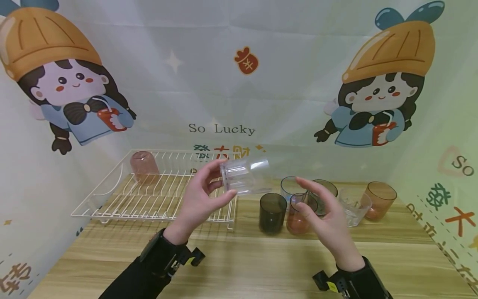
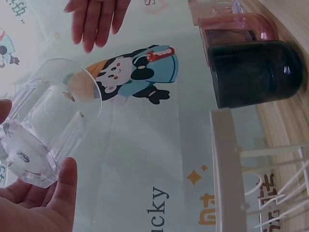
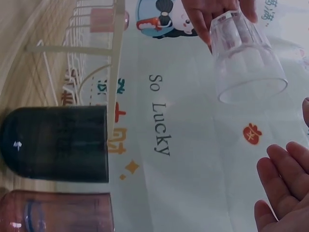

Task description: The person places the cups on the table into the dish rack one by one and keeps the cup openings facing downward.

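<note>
"What took up the most room below the hands?"

"The wooden surface (image 1: 239, 265). A white wire rack (image 1: 123, 216) sat on its left part, and a group of glasses (image 1: 272, 216) stood to the right of the rack."

"How did the hands lie?"

"The left hand (image 1: 201, 191) was raised over the rack's right end, its fingers and thumb curved about one end of a clear glass (image 1: 242, 176). The right hand (image 1: 328, 224) was raised too, its fingers held wide of the thumb, with nothing in them."

"Which way did that glass lie?"

"In the air between the hands, on its side, its long axis running roughly left to right. The base sat in the left fingers, and the mouth pointed across toward the right hand."

"So the left hand was nearer?"

"Yes, it alone touched the glass. A plain gap parted the rim from the right fingertips."
</note>
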The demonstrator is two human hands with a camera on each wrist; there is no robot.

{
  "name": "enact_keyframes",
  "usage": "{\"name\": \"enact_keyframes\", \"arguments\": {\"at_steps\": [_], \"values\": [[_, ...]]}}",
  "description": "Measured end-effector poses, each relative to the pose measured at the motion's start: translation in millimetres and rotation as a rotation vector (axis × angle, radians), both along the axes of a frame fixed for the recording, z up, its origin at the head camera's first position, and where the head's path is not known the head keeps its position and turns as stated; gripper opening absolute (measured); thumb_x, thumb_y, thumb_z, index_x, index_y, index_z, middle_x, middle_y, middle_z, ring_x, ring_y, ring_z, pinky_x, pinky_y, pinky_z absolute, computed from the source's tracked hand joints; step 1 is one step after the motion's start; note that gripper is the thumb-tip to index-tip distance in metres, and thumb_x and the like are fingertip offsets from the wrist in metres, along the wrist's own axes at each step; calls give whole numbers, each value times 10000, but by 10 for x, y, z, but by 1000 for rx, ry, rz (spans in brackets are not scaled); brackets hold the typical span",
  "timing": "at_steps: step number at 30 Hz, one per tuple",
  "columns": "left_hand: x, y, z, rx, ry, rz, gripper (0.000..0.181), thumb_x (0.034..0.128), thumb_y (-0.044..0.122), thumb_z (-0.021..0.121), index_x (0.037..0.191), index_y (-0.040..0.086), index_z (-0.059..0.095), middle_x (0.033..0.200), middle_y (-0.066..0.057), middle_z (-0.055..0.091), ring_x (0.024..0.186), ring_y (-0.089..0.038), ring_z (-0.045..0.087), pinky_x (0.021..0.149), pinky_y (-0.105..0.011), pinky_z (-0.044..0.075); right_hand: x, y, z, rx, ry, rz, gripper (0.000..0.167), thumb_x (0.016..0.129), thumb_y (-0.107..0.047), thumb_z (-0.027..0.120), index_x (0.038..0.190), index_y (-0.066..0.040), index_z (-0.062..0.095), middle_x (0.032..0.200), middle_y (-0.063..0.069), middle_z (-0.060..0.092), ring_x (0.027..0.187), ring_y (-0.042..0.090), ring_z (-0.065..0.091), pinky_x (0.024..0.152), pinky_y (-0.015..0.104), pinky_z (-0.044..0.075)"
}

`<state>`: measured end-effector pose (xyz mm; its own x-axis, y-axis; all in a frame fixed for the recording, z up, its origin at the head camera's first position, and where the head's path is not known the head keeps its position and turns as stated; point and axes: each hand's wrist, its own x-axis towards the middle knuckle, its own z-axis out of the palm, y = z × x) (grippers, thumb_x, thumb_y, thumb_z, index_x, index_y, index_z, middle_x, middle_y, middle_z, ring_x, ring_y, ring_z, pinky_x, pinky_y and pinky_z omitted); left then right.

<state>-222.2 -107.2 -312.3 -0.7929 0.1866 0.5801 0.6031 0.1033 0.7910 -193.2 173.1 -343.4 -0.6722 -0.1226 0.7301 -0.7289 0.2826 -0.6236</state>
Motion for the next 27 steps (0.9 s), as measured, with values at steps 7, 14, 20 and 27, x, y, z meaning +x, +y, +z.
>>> {"name": "enact_keyframes", "arguments": {"at_steps": [7, 14, 20, 27], "values": [[-42, -105, -14, -47, -5, 36, 667, 733, -17, 757, 1331, 41, 466, 1260, -129, 522, 1095, -255, 559, 914, -247, 523, -7, 138, -63, 35, -17, -32, 502, 851, 54, 630, 1328, -58, 522, 1326, 117, 552, 1270, 66, 445, 1058, 171, 316], [-69, -215, -9, -75, -34, 90, 663, 732, -4, 763, 1327, 59, 478, 1231, -121, 543, 1088, -233, 564, 896, -220, 526, -41, 284, -141, 83, -4, -64, 481, 880, -5, 622, 1343, -54, 506, 1342, 128, 536, 1281, 88, 440, 1070, 203, 316], [-104, -333, -1, -108, -67, 125, 656, 756, 29, 760, 1342, 72, 466, 1224, -111, 538, 1093, -216, 549, 899, -191, 515, 21, 336, -100, 74, -57, -139, 510, 841, 73, 633, 1320, -70, 536, 1308, 94, 570, 1244, -34, 435, 1044, 124, 302], [-160, -453, 65, -162, -92, 168, 668, 772, 61, 753, 1364, 54, 444, 1204, -126, 538, 1079, -223, 538, 889, -157, 502, -3, 472, -145, 81, -53, -208, 510, 816, 65, 668, 1294, -84, 568, 1288, -2, 598, 1211, -69, 453, 1006, 74, 311]]}}
